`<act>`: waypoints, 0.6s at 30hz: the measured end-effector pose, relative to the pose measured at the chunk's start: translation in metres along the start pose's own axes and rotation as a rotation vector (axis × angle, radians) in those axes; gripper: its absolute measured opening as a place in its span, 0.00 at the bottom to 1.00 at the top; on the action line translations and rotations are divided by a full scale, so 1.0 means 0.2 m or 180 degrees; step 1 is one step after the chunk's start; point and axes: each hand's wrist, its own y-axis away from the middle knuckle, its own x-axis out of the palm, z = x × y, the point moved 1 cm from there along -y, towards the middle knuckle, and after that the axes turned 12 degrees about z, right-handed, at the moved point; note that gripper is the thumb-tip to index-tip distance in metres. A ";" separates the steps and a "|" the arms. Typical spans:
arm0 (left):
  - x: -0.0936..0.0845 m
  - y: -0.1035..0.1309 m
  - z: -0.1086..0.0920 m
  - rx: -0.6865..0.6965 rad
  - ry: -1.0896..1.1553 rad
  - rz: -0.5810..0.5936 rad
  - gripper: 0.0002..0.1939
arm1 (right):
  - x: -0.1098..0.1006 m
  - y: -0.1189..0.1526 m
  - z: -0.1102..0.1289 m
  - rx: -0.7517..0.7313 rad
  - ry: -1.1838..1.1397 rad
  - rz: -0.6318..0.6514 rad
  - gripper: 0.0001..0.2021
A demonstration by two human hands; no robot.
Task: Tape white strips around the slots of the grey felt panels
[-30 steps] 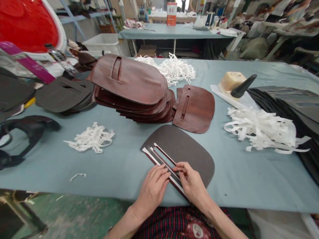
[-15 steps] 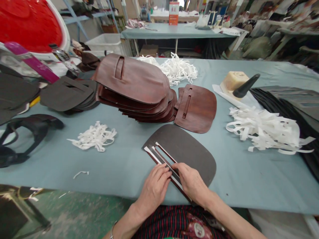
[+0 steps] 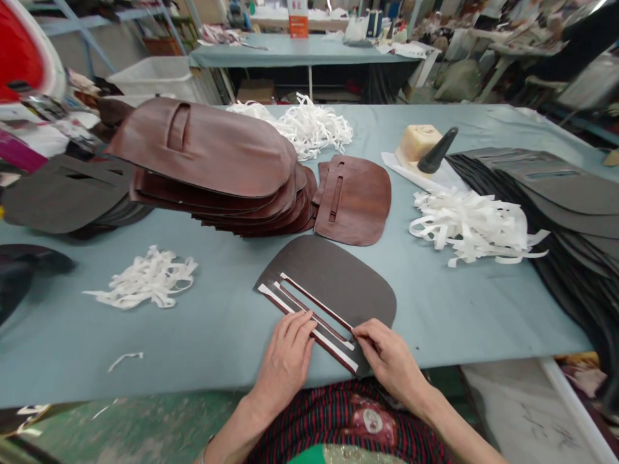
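A rounded dark grey leather panel (image 3: pixel 333 274) with a long slot lies at the table's front, grey side up. Narrow white tape strips (image 3: pixel 316 301) run along the slot and the panel's straight edge, where brown leather shows. My left hand (image 3: pixel 287 351) rests on the panel below the slot, its fingers stretched out and pressing lightly on the strips. My right hand (image 3: pixel 389 354) is closed in a pinch at the slot's right end, where the upper tape strip meets my fingertips. The exact fingertip contact is partly hidden.
Stacked brown leather panels (image 3: pixel 213 151) stand behind, beside another brown panel (image 3: pixel 355 200). White strip heaps lie left (image 3: pixel 147 277), right (image 3: pixel 476 225) and at the back (image 3: pixel 314 125). A yellowish block (image 3: pixel 418 145) with a black cone-shaped tool (image 3: pixel 438 151) sits near dark panels (image 3: pixel 570 187).
My right hand has slid along the slot to its right end, uncovering more of the slot and strips. My left hand stays on the panel. The view has turned to the right.
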 end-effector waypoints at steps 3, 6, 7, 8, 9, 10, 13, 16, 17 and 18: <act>0.02 0.00 -0.05 0.0129 0.0087 -0.0031 0.18 | 0.06 0.03 0.00 0.0035 0.0247 -0.0125 0.08; 0.04 0.00 -0.10 0.0310 0.0120 0.0035 0.17 | 0.11 0.01 0.01 0.0131 0.0617 -0.0229 0.06; 0.05 -0.01 -0.11 0.0338 0.0112 0.0033 0.17 | 0.12 0.00 0.02 0.0141 0.0729 -0.0255 0.06; 0.06 -0.01 -0.12 0.0349 0.0098 0.0027 0.17 | 0.12 -0.01 0.02 0.0142 0.0828 -0.0284 0.06; 0.07 -0.01 -0.13 0.0344 0.0081 0.0015 0.17 | 0.13 -0.01 0.03 0.0141 0.0909 -0.0317 0.06; 0.07 -0.02 -0.13 0.0332 0.0057 0.0022 0.17 | 0.13 -0.01 0.03 0.0144 0.0971 -0.0341 0.06; 0.07 -0.01 -0.14 0.0323 -0.0068 0.0153 0.18 | 0.13 0.01 0.04 0.0111 0.1083 -0.0298 0.07; 0.04 -0.01 -0.16 0.0380 -0.0231 0.0355 0.19 | 0.13 0.05 0.05 -0.0101 0.1239 -0.0118 0.07; 0.03 -0.01 -0.16 0.0411 -0.0277 0.0418 0.19 | 0.13 0.05 0.05 -0.0185 0.1318 -0.0078 0.08; 0.01 -0.02 -0.15 0.0446 -0.0326 0.0484 0.20 | 0.13 0.06 0.05 -0.0265 0.1404 -0.0059 0.09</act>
